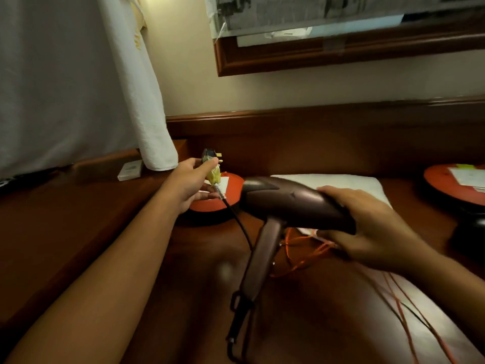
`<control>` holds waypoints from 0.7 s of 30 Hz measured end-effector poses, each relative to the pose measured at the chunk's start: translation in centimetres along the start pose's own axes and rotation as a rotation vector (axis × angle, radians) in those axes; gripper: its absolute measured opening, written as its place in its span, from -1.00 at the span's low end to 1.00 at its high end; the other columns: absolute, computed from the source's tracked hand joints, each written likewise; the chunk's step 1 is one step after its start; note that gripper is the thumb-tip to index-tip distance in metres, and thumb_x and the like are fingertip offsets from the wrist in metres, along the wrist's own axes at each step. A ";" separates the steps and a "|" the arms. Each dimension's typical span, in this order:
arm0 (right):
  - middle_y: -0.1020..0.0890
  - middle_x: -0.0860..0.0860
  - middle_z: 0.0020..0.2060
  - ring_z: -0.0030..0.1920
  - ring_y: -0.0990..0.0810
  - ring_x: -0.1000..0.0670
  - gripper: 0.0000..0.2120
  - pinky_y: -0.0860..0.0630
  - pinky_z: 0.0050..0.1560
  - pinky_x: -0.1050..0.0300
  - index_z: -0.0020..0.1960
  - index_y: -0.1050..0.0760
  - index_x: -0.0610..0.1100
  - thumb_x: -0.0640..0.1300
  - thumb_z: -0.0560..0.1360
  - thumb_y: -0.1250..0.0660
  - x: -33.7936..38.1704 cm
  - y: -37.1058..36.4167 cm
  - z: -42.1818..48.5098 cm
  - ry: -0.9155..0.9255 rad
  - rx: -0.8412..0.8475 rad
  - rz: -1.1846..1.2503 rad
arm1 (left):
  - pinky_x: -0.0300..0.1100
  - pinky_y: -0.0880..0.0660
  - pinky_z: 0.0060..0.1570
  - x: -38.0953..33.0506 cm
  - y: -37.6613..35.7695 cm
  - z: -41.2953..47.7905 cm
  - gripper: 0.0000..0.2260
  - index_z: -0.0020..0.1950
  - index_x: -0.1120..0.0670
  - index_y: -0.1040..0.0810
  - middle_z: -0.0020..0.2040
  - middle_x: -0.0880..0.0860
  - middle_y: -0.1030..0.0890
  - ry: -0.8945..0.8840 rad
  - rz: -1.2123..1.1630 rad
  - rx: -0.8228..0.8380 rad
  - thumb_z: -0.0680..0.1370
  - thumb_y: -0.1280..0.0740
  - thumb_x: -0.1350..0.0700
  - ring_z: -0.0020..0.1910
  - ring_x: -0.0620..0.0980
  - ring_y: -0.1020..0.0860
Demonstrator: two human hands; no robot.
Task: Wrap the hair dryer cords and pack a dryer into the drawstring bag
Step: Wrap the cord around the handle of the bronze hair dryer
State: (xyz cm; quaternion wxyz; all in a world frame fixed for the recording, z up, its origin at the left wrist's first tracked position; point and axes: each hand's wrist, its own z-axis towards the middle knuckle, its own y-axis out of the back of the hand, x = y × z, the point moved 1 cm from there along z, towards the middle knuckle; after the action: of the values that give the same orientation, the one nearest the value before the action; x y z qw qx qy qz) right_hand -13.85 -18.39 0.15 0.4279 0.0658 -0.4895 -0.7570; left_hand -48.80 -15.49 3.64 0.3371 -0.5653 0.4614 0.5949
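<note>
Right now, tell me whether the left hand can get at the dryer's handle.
Probably yes: the handle hangs bare, clear of the right hand, only the cord crossing between. But the left hand holds the plug.

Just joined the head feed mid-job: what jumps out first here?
The dark brown hair dryer at centre, gripped by its barrel in the right hand, handle hanging down. To its left, the left hand pinches the plug, yellow-wrapped at its base, with the black cord running down toward the dryer. Orange drawstrings trail over the wooden table under the right hand.
</note>
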 end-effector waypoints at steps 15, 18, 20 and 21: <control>-0.58 -0.08 0.15 0.12 -0.55 -0.12 -0.27 -0.51 0.09 -0.06 0.45 -0.34 -0.04 0.05 0.36 -0.55 -12.3 7.5 -13.4 -0.588 -0.040 -0.204 | -0.21 -0.52 -0.37 1.1 -16.2 1.5 -0.54 0.30 0.17 -0.47 0.13 0.17 -0.59 -0.231 0.650 -0.055 0.58 -0.35 -0.15 -0.13 0.10 -0.64; -0.60 -0.04 0.13 0.12 -0.56 -0.09 -0.27 -0.45 0.22 -0.14 0.45 -0.33 -0.01 0.16 0.37 -0.49 -13.5 5.9 -12.7 -0.554 -0.006 -0.321 | -0.06 -0.49 0.06 2.7 -17.9 3.5 -0.53 0.25 0.19 -0.51 0.19 0.21 -0.63 -0.221 0.779 -0.045 0.54 -0.37 -0.16 0.18 0.24 -0.58; -0.61 -0.01 0.14 0.16 -0.55 -0.08 -0.29 -0.32 0.28 -0.12 0.45 -0.34 0.01 0.22 0.39 -0.45 -13.6 5.0 -12.4 -0.532 0.035 -0.436 | -0.06 -0.50 0.10 3.8 -18.6 4.3 -0.53 0.22 0.14 -0.54 0.17 0.18 -0.64 -0.202 0.828 -0.021 0.50 -0.37 -0.19 0.18 0.22 -0.58; -0.61 0.00 0.15 0.18 -0.53 -0.07 -0.30 -0.29 0.28 -0.12 0.44 -0.34 0.01 0.24 0.40 -0.43 -13.8 4.6 -12.3 -0.521 0.053 -0.489 | -0.07 -0.51 0.06 4.3 -19.0 4.7 -0.53 0.19 0.12 -0.56 0.15 0.17 -0.65 -0.196 0.866 -0.005 0.47 -0.37 -0.21 0.15 0.21 -0.60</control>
State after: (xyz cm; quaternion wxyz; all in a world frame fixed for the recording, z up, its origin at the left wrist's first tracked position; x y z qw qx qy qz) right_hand 3.81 -17.74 -6.88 0.0931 -0.0031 -0.5712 -0.8155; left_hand -33.58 -5.05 -4.13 0.0976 -0.2615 0.6202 0.7331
